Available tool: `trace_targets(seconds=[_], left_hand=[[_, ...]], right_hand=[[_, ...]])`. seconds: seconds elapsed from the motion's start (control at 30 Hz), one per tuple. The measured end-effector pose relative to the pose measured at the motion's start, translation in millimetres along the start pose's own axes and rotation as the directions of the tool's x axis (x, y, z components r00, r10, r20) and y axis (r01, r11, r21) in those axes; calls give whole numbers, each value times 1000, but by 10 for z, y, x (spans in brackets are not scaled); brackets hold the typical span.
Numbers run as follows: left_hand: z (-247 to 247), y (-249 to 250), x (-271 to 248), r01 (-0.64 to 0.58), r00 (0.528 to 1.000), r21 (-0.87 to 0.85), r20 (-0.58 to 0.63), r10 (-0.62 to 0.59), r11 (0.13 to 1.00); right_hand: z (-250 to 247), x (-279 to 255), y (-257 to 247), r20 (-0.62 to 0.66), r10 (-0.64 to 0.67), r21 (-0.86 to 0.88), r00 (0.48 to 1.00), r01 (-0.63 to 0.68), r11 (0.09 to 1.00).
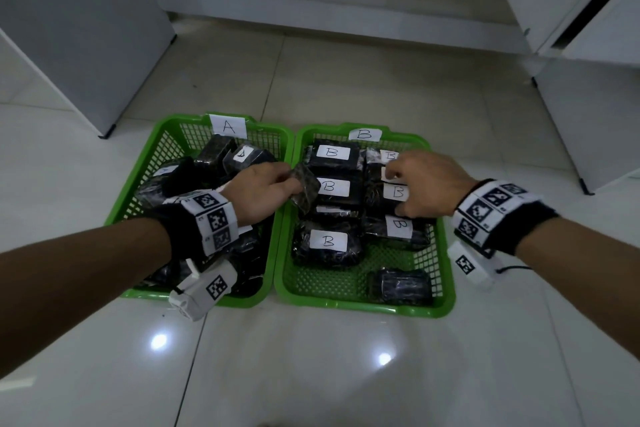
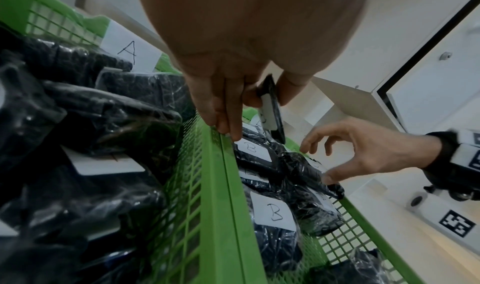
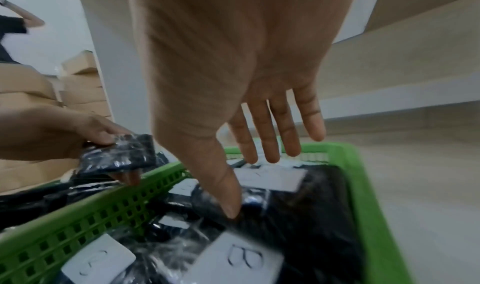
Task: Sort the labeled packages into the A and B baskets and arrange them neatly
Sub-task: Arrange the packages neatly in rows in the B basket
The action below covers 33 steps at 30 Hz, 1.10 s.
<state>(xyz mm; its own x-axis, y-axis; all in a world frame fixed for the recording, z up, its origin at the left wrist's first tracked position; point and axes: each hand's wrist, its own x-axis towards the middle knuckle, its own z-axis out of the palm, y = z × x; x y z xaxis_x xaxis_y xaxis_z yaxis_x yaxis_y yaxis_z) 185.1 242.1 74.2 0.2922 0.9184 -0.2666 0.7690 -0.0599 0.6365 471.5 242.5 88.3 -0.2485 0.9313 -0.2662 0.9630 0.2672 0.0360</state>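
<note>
Two green baskets stand side by side on the floor: basket A (image 1: 138, 180) on the left and basket B (image 1: 363, 303) on the right, each with a paper letter on its far rim. My left hand (image 1: 294, 180) pinches a thin black wrapped package (image 1: 304, 189) (image 2: 270, 108) over the rims where the baskets meet. My right hand (image 1: 394, 187) hovers over B's right column with its fingers spread, and its thumb (image 3: 231, 206) touches a black package (image 3: 298, 202). Several B-labelled packages (image 1: 328, 241) lie in rows in B. A holds a loose pile of black packages (image 1: 214, 156).
One package (image 1: 400, 286) lies label-down in B's front right corner, with bare mesh beside it. White cabinets stand at the left (image 1: 69, 28) and right (image 1: 588, 114), and a low shelf runs behind. Glossy floor tiles (image 1: 311, 374) lie in front. Stacked cardboard boxes (image 3: 31, 87) sit to the left.
</note>
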Motion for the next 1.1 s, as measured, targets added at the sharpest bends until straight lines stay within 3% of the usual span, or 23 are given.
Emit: trace_targets(seconds=[0.13,0.2,0.27,0.33,0.4,0.5,0.73,0.9,1.0,1.1], left_hand=[[35,-46,22,66,996,-87,-58,-71,994],[32,-81,48,122,991,-252,-15,-130,960],[22,-84,67,163,984,-488,13,-179,857],[-9,-36,56,195,969,-654,15,-245,731],[-19,-13,60,216,956,-730,22,-293,648],[-7,-28,51,198,953,-765,4,-304,612],[53,-114,77,206,951,-778,15,-310,594],[98,-158,105,201,950,-762,0,-311,615],[108,-179,108,192,959,-720,-7,-284,667],[92,-174,82,131,974,-623,-64,-218,771]], right_hand=[[118,-43,87,48,3,8,999,-3,1000],[55,-48,89,25,-16,-10,1000,17,1000],[-31,-71,52,-53,-56,-3,997,56,998],[-81,-96,-84,-126,-78,132,989,95,987],[-89,-78,-332,-105,-108,266,989,133,955],[30,43,-694,-36,-195,208,980,198,958],[192,206,-836,22,-224,133,974,219,966],[259,238,-868,-25,-245,87,969,246,965],[245,236,-853,-36,-248,82,968,250,965],[193,219,-765,-72,-219,135,973,227,964]])
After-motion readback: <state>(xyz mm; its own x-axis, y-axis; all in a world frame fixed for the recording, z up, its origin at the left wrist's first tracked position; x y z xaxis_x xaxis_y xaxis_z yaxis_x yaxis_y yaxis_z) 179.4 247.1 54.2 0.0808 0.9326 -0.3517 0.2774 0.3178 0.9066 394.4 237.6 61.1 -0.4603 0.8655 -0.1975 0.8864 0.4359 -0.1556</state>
